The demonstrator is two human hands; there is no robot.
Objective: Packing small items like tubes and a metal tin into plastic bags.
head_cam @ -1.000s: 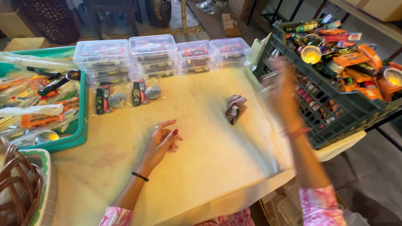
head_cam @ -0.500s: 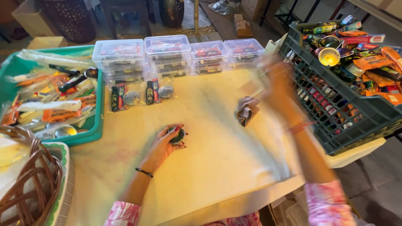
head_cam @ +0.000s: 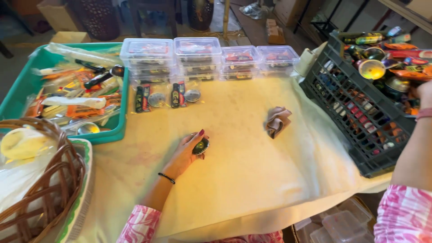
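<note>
Fingers of left hand [head_cam: 186, 153] grasp round dark compact [head_cam: 200, 146] — right hand [head_cam: 425, 92] cropped, grip unclear.

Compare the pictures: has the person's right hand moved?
Yes. The right hand has gone from above the crumpled cloth rightwards to the dark crate.

Matt cream cloth table cover [head_cam: 252, 180], glossy clear plastic boxes [head_cam: 198, 56], woven wicker basket [head_cam: 40, 189]

Left hand [head_cam: 183, 155] on a small round item [head_cam: 200, 146], mid-cloth

It gripped the item left of the crumpled rag [head_cam: 277, 120]; the right hand [head_cam: 425, 92] reached into the dark crate [head_cam: 355, 112], right of that rag.
</note>
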